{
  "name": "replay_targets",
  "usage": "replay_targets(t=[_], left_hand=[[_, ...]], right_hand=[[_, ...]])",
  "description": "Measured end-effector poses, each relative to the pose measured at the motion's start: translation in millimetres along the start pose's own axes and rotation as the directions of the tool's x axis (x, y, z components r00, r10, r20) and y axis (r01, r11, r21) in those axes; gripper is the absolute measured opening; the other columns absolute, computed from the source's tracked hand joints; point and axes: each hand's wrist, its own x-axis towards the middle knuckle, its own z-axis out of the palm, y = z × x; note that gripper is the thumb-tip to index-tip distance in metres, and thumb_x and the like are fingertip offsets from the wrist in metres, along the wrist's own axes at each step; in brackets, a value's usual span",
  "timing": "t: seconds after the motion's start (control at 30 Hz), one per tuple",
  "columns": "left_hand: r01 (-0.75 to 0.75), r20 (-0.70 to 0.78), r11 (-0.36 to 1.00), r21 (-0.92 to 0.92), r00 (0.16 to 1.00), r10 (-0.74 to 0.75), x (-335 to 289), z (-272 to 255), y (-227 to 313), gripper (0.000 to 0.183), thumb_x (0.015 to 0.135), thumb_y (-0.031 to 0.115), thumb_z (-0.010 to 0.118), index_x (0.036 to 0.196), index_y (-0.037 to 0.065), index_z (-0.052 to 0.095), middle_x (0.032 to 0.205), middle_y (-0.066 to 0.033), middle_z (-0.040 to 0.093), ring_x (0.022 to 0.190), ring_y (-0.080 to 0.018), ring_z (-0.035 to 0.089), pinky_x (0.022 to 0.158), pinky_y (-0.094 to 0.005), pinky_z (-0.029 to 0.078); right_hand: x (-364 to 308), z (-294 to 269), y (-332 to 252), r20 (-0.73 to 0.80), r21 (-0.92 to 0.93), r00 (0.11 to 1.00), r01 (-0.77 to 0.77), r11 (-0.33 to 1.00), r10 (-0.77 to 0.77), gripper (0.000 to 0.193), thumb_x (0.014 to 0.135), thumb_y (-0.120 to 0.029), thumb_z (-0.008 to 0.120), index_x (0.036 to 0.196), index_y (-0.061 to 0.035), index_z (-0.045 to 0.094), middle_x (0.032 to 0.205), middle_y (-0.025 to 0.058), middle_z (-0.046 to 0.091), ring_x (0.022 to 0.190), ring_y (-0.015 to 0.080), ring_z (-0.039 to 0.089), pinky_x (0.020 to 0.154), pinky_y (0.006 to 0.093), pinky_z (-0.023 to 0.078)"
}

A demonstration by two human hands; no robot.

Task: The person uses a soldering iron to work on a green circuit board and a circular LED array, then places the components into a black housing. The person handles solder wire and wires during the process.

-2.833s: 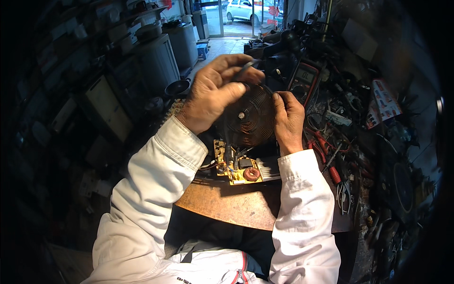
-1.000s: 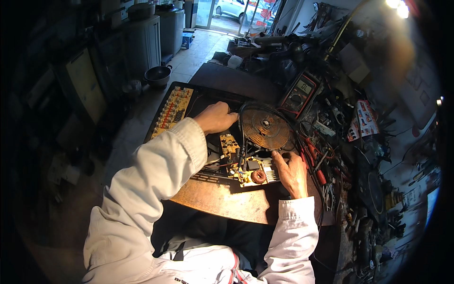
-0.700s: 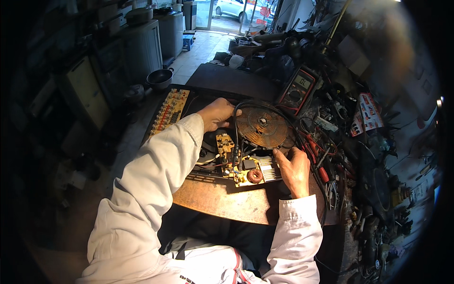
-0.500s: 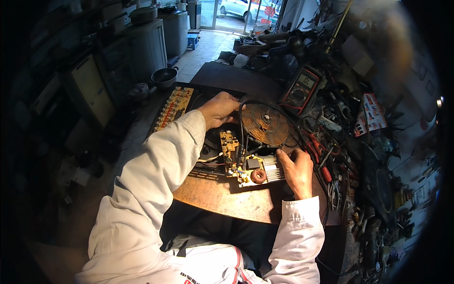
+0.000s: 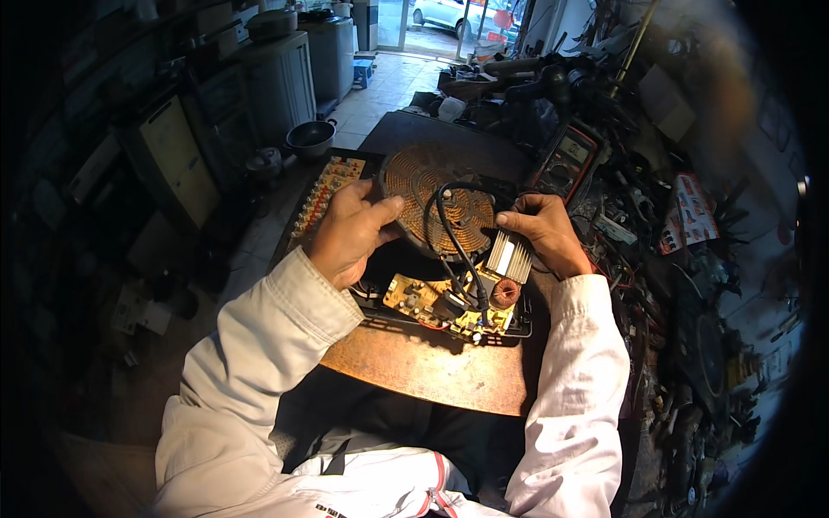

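My left hand (image 5: 350, 229) is closed on the left edge of a round copper induction coil (image 5: 410, 186), which is raised and tilted. My right hand (image 5: 546, 231) pinches the upper end of the silver finned heat sink (image 5: 511, 257) on a yellow circuit board (image 5: 413, 298), close beside the coil's right edge. A ring-shaped copper choke (image 5: 504, 293) sits on that board. In front of the coil loops a thick black cable (image 5: 453, 226), running down to the board. Beneath lies the open black cooktop housing, and its left side carries a button board (image 5: 326, 197).
All this rests on a brown worktable (image 5: 414, 367). A red-and-black multimeter (image 5: 566, 162) stands at the table's far right. Tools, leads and dark clutter (image 5: 622, 276) crowd the right side. Beyond the table's left edge is a black pan (image 5: 311, 136).
The coil has shifted left and tilted, its cable now across its front. The circuit board has turned, heat sink end raised. My right hand moved up; my left came down and left along the coil.
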Motion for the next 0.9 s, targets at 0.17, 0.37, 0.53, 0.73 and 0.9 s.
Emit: replay_targets(t=[0.17, 0.37, 0.53, 0.73, 0.9], left_hand=[[0.078, -0.097, 0.997, 0.021, 0.992, -0.075, -11, -14, -15, 0.033, 0.102, 0.005, 0.058, 0.133, -0.006, 0.053, 0.122, -0.0148, 0.068, 0.110, -0.0229, 0.068, 0.101, -0.0415, 0.054], [0.182, -0.023, 0.965, 0.187, 0.983, -0.181, -15, -30, -16, 0.034, 0.103, 0.004, 0.057, 0.135, -0.005, 0.050, 0.126, -0.0159, 0.066, 0.112, -0.0214, 0.068, 0.095, -0.0336, 0.058], [-0.069, -0.122, 0.813, 0.578, 0.978, 0.169, -33, -20, -19, 0.059, 0.101, 0.008, 0.063, 0.151, -0.011, 0.036, 0.135, -0.0262, 0.060, 0.117, -0.0297, 0.066, 0.095, -0.0380, 0.057], [-0.320, 0.199, 0.263, 0.910, 0.895, 0.399, -87, -9, -1, 0.024, 0.088, -0.002, 0.071, 0.111, -0.005, 0.070, 0.117, -0.0186, 0.069, 0.102, -0.0309, 0.068, 0.091, -0.0376, 0.055], [-0.421, 0.372, 0.153, 0.894, 0.889, 0.268, -97, -21, -7, 0.022, 0.083, -0.005, 0.072, 0.105, -0.001, 0.073, 0.100, -0.0138, 0.072, 0.096, -0.0318, 0.064, 0.089, -0.0391, 0.051]], right_hand=[[35, 16, 20, -0.006, -0.149, 0.996, 0.082, 0.985, -0.084, 0.032, 0.077, -0.021, 0.093, 0.082, 0.0037, 0.074, 0.072, 0.0086, 0.072, 0.063, 0.0108, 0.063, 0.058, 0.0263, 0.050], [32, 32, 31, -0.026, -0.755, 0.846, 0.332, 0.565, -0.533, 0.033, 0.078, -0.026, 0.089, 0.086, 0.0004, 0.071, 0.083, 0.0163, 0.069, 0.072, 0.0320, 0.068, 0.064, 0.0417, 0.052], [-7, 25, 6, -0.126, -0.621, 0.878, 0.293, 0.727, -0.461, 0.020, 0.085, -0.013, 0.082, 0.087, 0.0019, 0.069, 0.082, 0.0143, 0.066, 0.069, 0.0275, 0.065, 0.061, 0.0366, 0.051], [-64, 66, -21, 0.019, -0.342, 0.874, 0.462, 0.818, -0.485, 0.014, 0.085, -0.003, 0.081, 0.088, 0.0050, 0.070, 0.081, 0.0093, 0.064, 0.067, 0.0136, 0.062, 0.058, 0.0261, 0.049], [-79, 55, -16, 0.262, -0.422, 0.789, 0.612, 0.669, -0.556, 0.050, 0.069, -0.020, 0.088, 0.112, 0.0002, 0.070, 0.130, 0.0216, 0.063, 0.126, 0.0377, 0.059, 0.102, 0.0464, 0.052]])
